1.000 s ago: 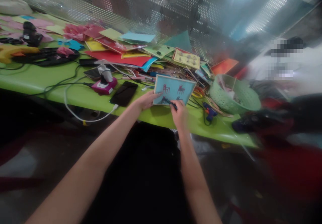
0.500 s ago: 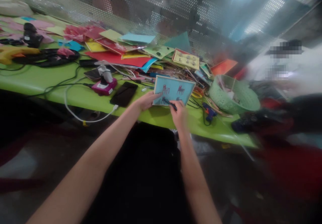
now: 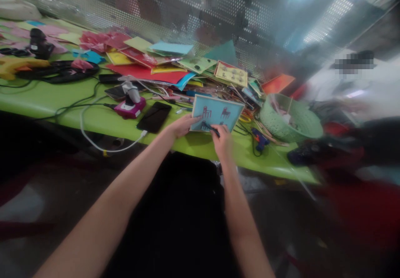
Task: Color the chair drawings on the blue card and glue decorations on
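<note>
A light-blue card [image 3: 216, 110] with a pale border and drawings of chairs is tilted up at the near edge of the green table. My left hand [image 3: 183, 125] grips its left side, thumb on the front face. Held in my right hand [image 3: 221, 138] is a dark pen [image 3: 215, 131], its tip at the lower left chair drawing. The fingers of the right hand are closed around the pen and partly cover the card's lower edge. Left of the card lies a black phone [image 3: 154, 116].
A purple power adapter [image 3: 129, 108] with plugs and cables sits left on the green table [image 3: 62, 121]. Coloured papers [image 3: 156, 74] pile up behind. To the right are a blue glue gun [image 3: 259, 139] and a green basket [image 3: 289, 123]. A blurred person [image 3: 353, 78] is at far right.
The card has shifted very slightly to the right. Both hands keep their hold, and the pen tip stays near the lower left chair drawing.
</note>
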Demonstrator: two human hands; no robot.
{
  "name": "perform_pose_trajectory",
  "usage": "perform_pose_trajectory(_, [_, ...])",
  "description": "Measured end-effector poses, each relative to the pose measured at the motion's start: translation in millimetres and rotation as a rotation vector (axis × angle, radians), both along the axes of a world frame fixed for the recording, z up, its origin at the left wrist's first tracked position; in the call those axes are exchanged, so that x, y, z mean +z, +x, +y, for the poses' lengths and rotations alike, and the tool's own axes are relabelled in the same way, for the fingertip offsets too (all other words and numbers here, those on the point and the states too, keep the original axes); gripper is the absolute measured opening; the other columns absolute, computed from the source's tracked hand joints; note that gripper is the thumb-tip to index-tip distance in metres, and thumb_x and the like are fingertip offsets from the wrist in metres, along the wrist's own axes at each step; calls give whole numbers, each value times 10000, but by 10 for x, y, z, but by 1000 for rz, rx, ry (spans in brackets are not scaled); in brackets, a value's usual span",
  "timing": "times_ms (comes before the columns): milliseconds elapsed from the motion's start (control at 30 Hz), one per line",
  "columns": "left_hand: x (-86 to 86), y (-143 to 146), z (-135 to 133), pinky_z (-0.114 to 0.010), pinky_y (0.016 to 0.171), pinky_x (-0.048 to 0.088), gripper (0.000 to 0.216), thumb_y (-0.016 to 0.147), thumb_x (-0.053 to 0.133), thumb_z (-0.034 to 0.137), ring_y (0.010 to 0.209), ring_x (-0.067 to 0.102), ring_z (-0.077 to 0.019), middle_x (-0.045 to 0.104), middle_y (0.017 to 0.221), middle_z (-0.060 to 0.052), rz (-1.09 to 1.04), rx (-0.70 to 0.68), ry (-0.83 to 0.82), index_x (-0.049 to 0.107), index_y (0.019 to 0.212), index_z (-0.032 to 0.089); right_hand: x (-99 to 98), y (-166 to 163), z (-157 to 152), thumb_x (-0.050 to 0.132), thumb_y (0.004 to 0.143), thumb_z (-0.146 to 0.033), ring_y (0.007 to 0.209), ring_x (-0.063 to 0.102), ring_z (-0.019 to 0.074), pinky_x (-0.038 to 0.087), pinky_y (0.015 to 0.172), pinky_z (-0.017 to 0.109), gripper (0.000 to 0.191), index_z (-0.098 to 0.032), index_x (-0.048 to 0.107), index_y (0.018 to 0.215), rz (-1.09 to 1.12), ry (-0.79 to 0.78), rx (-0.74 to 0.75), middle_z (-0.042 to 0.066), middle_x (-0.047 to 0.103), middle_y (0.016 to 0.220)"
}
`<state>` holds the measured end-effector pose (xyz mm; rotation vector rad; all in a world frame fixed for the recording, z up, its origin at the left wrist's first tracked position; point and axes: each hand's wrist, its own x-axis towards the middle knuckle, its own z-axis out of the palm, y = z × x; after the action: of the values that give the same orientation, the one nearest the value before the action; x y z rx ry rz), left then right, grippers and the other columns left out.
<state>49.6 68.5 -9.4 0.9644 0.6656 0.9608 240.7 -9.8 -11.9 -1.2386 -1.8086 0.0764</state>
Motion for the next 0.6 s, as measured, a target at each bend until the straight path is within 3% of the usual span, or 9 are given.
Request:
perform_pose_trajectory(267, [-12, 9, 9, -461, 1068, 552, 207, 873, 746, 250, 1049, 758, -275, 818, 1034, -134, -1, -6, 1, 789, 1031, 125, 9, 4, -8, 546, 1017, -242, 988, 700, 228, 577, 934, 414, 185, -224, 706, 1107, -6, 5, -38, 88, 710, 1040])
perform_pose_trajectory(600, [-50, 0, 31, -435, 1028, 577, 228, 892, 737, 254, 980, 774, -248, 815, 1048, -141, -7, 1, -9, 780, 1072, 122, -12, 12, -17, 550, 1001, -224, 992, 698, 229, 575, 927, 414, 185, -220, 710, 1093, 52, -6, -58, 92, 701, 1047])
